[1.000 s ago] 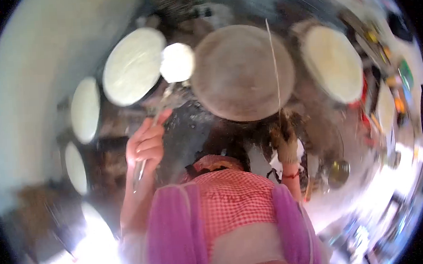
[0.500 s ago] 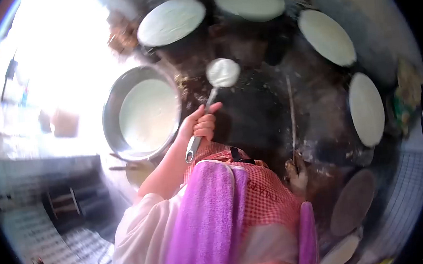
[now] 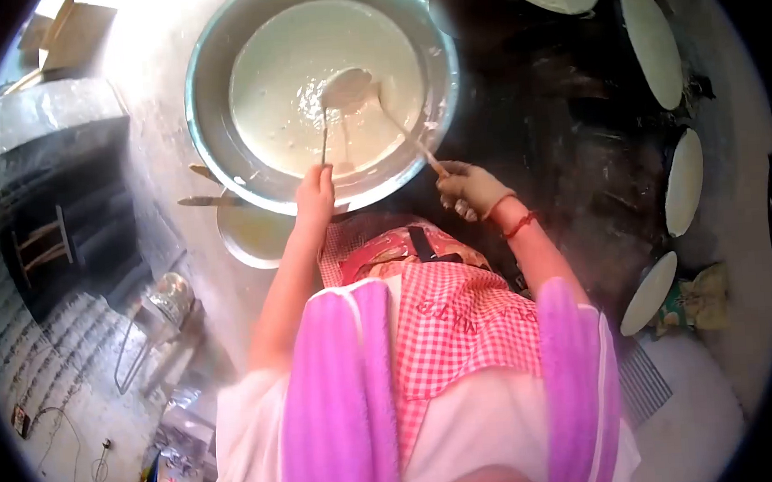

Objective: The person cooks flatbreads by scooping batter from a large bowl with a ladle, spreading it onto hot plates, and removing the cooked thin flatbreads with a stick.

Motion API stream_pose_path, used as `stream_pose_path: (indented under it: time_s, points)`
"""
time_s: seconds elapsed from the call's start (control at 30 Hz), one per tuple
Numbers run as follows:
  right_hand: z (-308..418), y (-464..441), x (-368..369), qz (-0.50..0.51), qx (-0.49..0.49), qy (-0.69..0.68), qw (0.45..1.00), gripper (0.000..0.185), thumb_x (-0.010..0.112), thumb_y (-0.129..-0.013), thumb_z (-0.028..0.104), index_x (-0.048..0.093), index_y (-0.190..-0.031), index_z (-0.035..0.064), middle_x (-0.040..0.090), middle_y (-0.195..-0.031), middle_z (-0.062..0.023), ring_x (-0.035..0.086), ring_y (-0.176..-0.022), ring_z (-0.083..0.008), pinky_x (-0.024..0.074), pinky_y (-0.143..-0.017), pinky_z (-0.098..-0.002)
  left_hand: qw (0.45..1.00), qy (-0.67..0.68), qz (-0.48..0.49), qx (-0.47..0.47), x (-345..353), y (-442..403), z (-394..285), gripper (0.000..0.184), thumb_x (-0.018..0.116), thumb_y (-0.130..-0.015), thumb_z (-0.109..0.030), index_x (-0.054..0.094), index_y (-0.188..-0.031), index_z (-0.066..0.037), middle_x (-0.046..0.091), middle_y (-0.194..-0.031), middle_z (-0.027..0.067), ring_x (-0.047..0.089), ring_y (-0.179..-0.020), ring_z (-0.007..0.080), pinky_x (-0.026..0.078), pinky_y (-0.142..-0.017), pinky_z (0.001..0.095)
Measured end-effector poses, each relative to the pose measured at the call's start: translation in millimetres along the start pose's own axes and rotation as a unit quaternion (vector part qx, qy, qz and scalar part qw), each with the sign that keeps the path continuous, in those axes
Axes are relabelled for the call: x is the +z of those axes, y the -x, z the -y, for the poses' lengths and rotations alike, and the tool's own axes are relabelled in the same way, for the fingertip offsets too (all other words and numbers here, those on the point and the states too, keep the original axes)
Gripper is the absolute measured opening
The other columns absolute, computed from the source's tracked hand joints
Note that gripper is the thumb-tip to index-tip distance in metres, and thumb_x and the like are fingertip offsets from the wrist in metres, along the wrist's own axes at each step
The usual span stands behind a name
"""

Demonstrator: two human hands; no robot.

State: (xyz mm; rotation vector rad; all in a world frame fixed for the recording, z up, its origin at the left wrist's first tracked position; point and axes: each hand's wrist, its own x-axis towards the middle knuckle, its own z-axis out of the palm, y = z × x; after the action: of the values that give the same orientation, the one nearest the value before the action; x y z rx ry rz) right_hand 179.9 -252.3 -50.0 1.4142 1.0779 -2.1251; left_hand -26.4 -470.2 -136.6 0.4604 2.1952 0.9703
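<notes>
A wide metal basin [image 3: 442, 105] of creamy white batter [image 3: 278, 62] stands in front of me. My left hand [image 3: 315, 192] is closed around the handle of a ladle [image 3: 347, 88], whose bowl is just over the batter, with a thin stream running down below it. My right hand [image 3: 474, 190], in a soiled glove, grips a long thin stick [image 3: 408, 136] at the basin's right rim. The stick's far end is at the ladle's bowl; whether they touch I cannot tell.
Several round pans with pale tops, such as this pan [image 3: 653, 43], line the dark stove on the right. Under the basin's left edge is a smaller bowl [image 3: 262, 235] of yellowish liquid, with wooden handles [image 3: 211, 201] beside it. A metal pot [image 3: 170, 298] stands lower left.
My view has turned left, bringing the basin to the front. The ladle has moved from over the stove to over the batter. My right hand has brought the stick up to the ladle.
</notes>
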Motion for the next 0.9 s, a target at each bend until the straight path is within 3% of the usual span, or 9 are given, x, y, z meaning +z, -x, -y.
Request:
stream_pose_path:
  time_s: [0.13,0.17,0.33,0.4,0.43,0.47,0.77,0.83,0.9]
  points:
    - [44.8,38.0,17.8,0.069,-0.036,-0.037,0.996,0.048,0.060,-0.087,0.014,0.047,-0.131,0.0011,0.055,-0.068,-0.0001,0.041,-0.043,-0.0041,0.0295,-0.036,-0.0184,0.989,-0.050,0.039,-0.133,21.2,-53.7,35.8,0.031,0.049,-0.095,-0.030,0.059,-0.097,-0.001,0.063,-0.083,0.0252,0.060,-0.078,0.0441,0.048,-0.070,0.0466]
    - [24.6,8.4,8.2,-0.048,-0.023,-0.015,0.998,0.052,0.062,-0.086,0.015,0.046,-0.134,0.0032,0.056,-0.071,-0.0010,0.041,-0.044,-0.0045,0.0305,-0.037,-0.0187,0.988,-0.038,0.041,-0.142,28.9,-68.1,45.8,0.031,0.049,-0.095,-0.030,0.059,-0.097,-0.001,0.063,-0.083,0.0252,0.060,-0.078,0.0441,0.048,-0.070,0.0466]
    - [31.9,4.3,17.1,-0.001,-0.060,-0.005,0.998,0.050,0.063,-0.087,0.012,0.049,-0.135,0.0085,0.061,-0.087,0.0025,0.051,-0.062,-0.0032,0.0394,-0.049,-0.0174,0.971,0.077,0.120,-0.193,27.1,-84.2,29.3,0.030,0.050,-0.095,-0.027,0.054,-0.087,0.001,0.057,-0.062,0.0139,0.055,-0.047,0.0267,0.045,-0.045,0.0390]
    - [15.0,-3.2,10.2,-0.064,-0.026,0.119,0.990,0.048,0.063,-0.088,0.014,0.051,-0.134,0.0071,0.063,-0.096,-0.0005,0.057,-0.078,-0.0075,0.0471,-0.063,-0.0191,0.912,0.272,0.160,-0.261,37.1,-81.6,14.5,0.027,0.050,-0.095,-0.026,0.053,-0.089,0.000,0.048,-0.058,0.0058,0.046,-0.042,0.0180,0.039,-0.040,0.0334]
    - [-2.0,-12.4,18.1,-0.061,-0.182,0.184,0.964,0.046,0.064,-0.088,0.017,0.053,-0.131,0.0046,0.064,-0.110,-0.0050,0.060,-0.096,-0.0123,0.0487,-0.082,-0.0237,0.811,0.448,0.198,-0.319,40.3,-77.5,3.6,0.025,0.050,-0.096,-0.025,0.052,-0.091,-0.001,0.040,-0.054,-0.0022,0.037,-0.038,0.0092,0.033,-0.036,0.0278]
    - [-3.0,-4.4,4.0,-0.062,-0.096,0.288,0.951,0.048,0.065,-0.086,0.019,0.053,-0.130,0.0044,0.060,-0.123,-0.0128,0.056,-0.115,-0.0189,0.0419,-0.098,-0.0276,0.814,0.451,0.195,-0.310,41.7,-72.3,-10.6,0.025,0.050,-0.096,-0.025,0.052,-0.091,-0.001,0.040,-0.054,-0.0022,0.037,-0.038,0.0092,0.033,-0.036,0.0278]
    - [-19.9,68.6,-9.8,-0.178,-0.463,0.495,0.713,0.035,0.066,-0.083,0.021,0.062,-0.116,0.0106,0.063,-0.091,-0.0159,0.060,-0.084,-0.0365,0.0503,-0.073,-0.0428,0.753,0.624,0.172,-0.119,0.2,53.3,-152.8,0.023,0.048,-0.099,-0.025,0.048,-0.101,-0.002,0.029,-0.055,-0.0081,0.027,-0.039,0.0025,0.027,-0.036,0.0199]
    - [-8.6,95.7,-0.4,-0.165,-0.491,0.438,0.734,0.038,0.065,-0.083,0.017,0.061,-0.121,0.0129,0.064,-0.091,-0.0167,0.060,-0.079,-0.0346,0.0507,-0.071,-0.0393,0.747,0.636,0.191,-0.033,-26.6,78.0,-183.7,0.022,0.047,-0.099,-0.025,0.050,-0.101,-0.003,0.030,-0.055,-0.0079,0.028,-0.039,0.0024,0.027,-0.034,0.0201]
    - [9.8,125.9,11.5,-0.047,-0.561,0.285,0.776,0.044,0.063,-0.087,0.008,0.055,-0.130,0.0101,0.066,-0.092,-0.0062,0.055,-0.066,-0.0143,0.0461,-0.058,-0.0277,0.730,0.643,0.226,0.044,-56.6,99.5,-209.9,0.024,0.045,-0.100,-0.024,0.052,-0.102,-0.002,0.030,-0.056,-0.0073,0.028,-0.038,0.0024,0.027,-0.033,0.0201]
